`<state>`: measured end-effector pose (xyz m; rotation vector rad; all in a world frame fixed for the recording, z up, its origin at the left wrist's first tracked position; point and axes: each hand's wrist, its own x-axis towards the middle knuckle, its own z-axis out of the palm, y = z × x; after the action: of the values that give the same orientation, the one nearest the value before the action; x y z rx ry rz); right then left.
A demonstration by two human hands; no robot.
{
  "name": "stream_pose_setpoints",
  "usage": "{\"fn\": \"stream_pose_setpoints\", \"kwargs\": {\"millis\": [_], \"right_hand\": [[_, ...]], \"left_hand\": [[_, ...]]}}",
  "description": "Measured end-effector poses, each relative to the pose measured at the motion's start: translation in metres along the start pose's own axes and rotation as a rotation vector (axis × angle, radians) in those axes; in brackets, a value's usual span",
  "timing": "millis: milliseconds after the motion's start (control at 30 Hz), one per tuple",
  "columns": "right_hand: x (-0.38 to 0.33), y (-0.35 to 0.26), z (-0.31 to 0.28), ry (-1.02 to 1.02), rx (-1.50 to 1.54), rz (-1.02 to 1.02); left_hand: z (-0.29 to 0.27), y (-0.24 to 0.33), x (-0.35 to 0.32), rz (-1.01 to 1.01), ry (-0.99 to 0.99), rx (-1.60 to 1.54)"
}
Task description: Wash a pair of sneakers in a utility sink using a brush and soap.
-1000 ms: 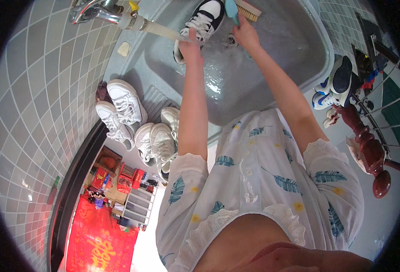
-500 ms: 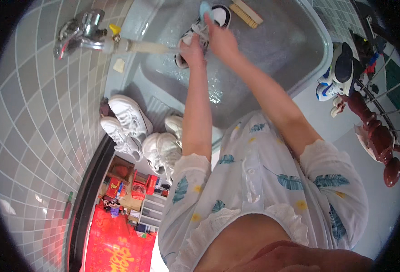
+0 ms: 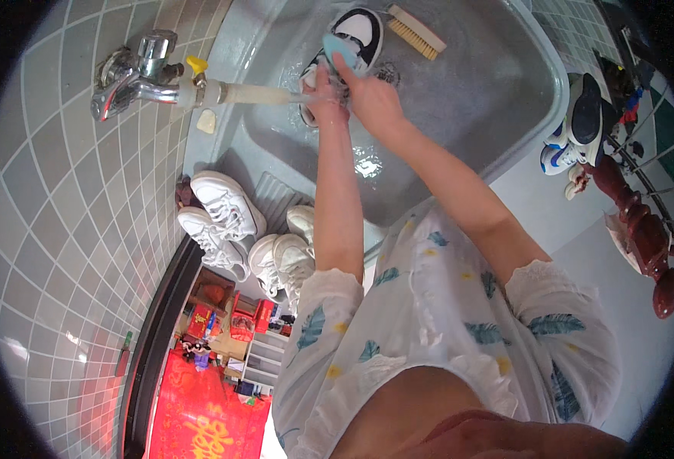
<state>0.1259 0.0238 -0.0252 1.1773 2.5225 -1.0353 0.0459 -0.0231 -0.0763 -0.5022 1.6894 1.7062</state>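
Shifting since the first frame: right hand [image 3: 376,101] and its light-blue tool [image 3: 340,50] are moving from beside the wooden scrub brush [image 3: 417,33] to over the black-and-white shoe [image 3: 357,29]. Upper left, tap [image 3: 149,80] is feeding water through a pale hose [image 3: 256,94] toward that shoe. Soap-like piece [image 3: 207,121] is sitting just below, on the basin [image 3: 556,86] ledge. Left of centre, white shoes [image 3: 228,200] are standing together; washed or not, cannot tell. Top centre, black-and-white shoe is lying in the basin, wet, toe pointing up-frame; scrubbing looks underway, unfinished, cleaned share unreadable. Left hand [image 3: 328,98] is gripping its heel half, thumb uppermost, fingers mostly hidden, forearm running near-vertical. Right hand is pinching the tool, one digit stretching along it, forearm slanting from lower right. Scrub brush is lying unheld, farther right. Blue-and-white shoes [image 3: 560,157] are resting near the right edge.
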Motion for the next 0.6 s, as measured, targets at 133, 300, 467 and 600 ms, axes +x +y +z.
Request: {"fn": "stream_pose_setpoints", "kwargs": {"millis": [133, 300, 467, 600], "right_hand": [[0.065, 0.035, -0.013, 0.066, 0.117, 0.179], [0.045, 0.062, 0.002, 0.173, 0.244, 0.06], [-0.044, 0.019, 0.026, 0.021, 0.311, 0.05], [-0.053, 0.018, 0.028, 0.016, 0.202, 0.023]], "left_hand": [[0.01, -0.006, -0.008, 0.059, -0.003, 0.099], [-0.008, 0.0, 0.014, -0.387, -0.451, -0.348], [-0.004, -0.009, 0.01, -0.305, -0.102, -0.182], [-0.021, -0.028, 0.015, -0.235, -0.239, -0.199]]}}
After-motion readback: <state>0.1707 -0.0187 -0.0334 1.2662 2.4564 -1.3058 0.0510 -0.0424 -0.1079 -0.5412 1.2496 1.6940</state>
